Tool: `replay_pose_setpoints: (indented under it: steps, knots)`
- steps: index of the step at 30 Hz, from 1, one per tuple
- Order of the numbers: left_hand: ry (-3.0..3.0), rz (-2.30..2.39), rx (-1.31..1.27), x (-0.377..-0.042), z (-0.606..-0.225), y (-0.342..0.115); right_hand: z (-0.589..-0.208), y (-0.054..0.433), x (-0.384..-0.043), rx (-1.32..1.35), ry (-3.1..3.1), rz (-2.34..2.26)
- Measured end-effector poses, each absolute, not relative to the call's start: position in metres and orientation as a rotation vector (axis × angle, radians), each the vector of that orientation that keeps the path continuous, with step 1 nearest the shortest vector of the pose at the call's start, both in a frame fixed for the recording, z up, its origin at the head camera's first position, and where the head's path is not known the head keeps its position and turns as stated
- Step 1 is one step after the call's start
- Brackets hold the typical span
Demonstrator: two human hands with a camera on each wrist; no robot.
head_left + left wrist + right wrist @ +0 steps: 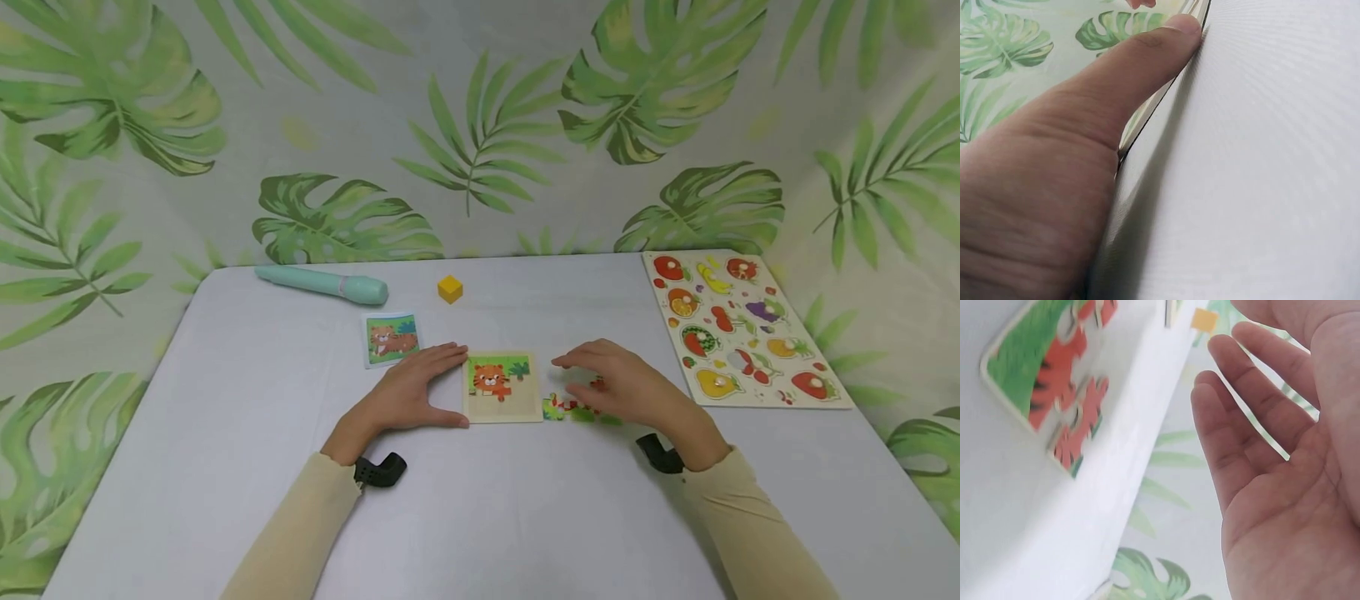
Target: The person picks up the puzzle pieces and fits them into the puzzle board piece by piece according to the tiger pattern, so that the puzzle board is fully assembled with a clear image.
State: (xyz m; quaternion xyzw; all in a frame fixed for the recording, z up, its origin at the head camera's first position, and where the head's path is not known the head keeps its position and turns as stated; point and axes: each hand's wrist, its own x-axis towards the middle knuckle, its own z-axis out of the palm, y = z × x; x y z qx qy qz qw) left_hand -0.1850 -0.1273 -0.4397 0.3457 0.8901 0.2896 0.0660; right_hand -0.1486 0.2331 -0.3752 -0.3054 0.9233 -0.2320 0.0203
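Note:
In the head view a square wooden puzzle board [522,408] lies mid-table, partly filled with a tiger picture. My left hand [408,390] rests beside it, fingertips touching its upper left corner and thumb touching the lower left. The left wrist view shows that thumb [1141,59] lying straight along an edge. Loose puzzle pieces [557,407] lie right of the board, and my right hand [622,383] hovers above them, partly hiding them. In the right wrist view its fingers are loosely bent with nothing in them, and orange-and-green pieces [1019,378] lie apart from the palm.
A tiger picture card [392,337] lies behind my left hand. Farther back are a teal stick-like object [322,283] with a thicker end and a yellow cube [450,289]. At the right stands a fruit puzzle board [742,333], flat on the white table [487,517].

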Motion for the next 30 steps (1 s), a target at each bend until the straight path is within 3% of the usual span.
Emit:
replay_pose_setpoints:
  steps: [30]
  knots:
    - [2.674,0.884,1.032,-0.185,-0.437,-0.127,-0.367,0.279,-0.151,-0.713,2.79,-0.719]
